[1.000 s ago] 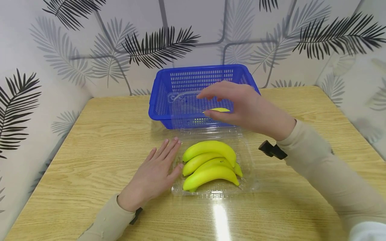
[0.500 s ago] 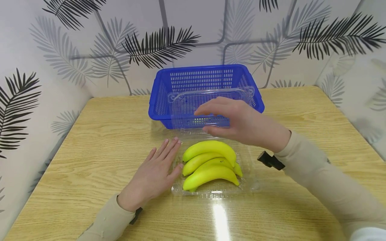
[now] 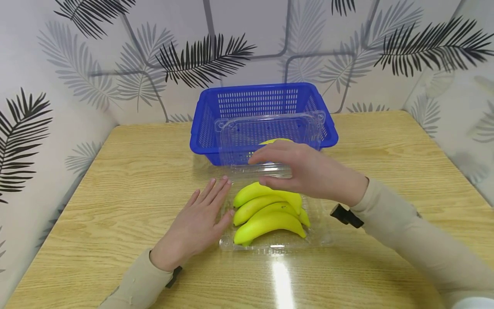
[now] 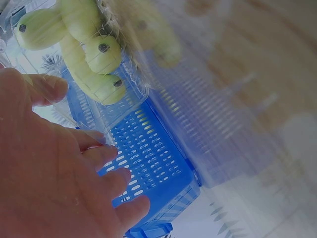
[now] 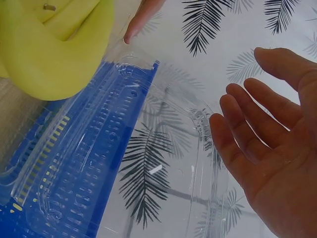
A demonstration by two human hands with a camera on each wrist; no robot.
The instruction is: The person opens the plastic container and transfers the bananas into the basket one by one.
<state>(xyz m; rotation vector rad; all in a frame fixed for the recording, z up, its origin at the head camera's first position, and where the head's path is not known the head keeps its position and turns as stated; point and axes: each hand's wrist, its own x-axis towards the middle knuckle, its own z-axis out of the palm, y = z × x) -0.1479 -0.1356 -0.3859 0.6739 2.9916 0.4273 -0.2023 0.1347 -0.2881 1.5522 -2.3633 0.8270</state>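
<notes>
Several yellow bananas (image 3: 266,229) lie side by side in a clear plastic clamshell container (image 3: 317,225) on the table. Its raised lid (image 3: 266,116) leans back over the basket. My left hand (image 3: 193,227) lies flat with straight fingers along the container's left side, thumb near the bananas; in the left wrist view that hand (image 4: 54,168) is beside the clear plastic. Above the rear banana hovers my right hand (image 3: 308,171), fingers loosely bent and holding nothing. The right wrist view has this hand (image 5: 272,129) with nothing in its grasp. It covers part of the rear banana.
Behind the container, a blue slotted basket (image 3: 198,128) stands near the wall. Another yellow banana (image 3: 275,140) shows inside it, partly hidden. A leaf-patterned wall (image 3: 154,51) closes off the back of the wooden table (image 3: 127,171).
My right hand has come down and toward me, from over the basket and lid to above the rear banana. My left hand, the container and the bananas have stayed put.
</notes>
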